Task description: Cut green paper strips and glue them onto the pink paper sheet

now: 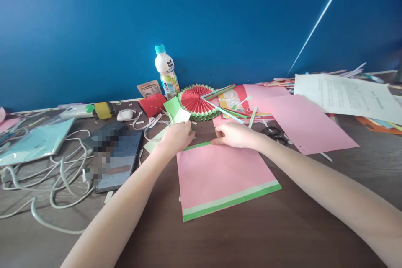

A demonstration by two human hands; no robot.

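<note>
Pink paper [222,167], flat, smooth, four-sided, on brown table [238,238], well forward of table's back edge. Straight green band [216,207] trims near side. Your right hand [235,135]: fingers curled at far side; left hand [178,136]: bent by far-left corner. Cannot tell if gripping.

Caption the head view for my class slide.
Left hand and right hand at the far edge of a green-edged pink sheet, paper fan beyond.

Bare forearms [132,192] stretched forward, angled inward, left hand [179,135] palm down, right hand [230,135] curled, hands near each other
</note>
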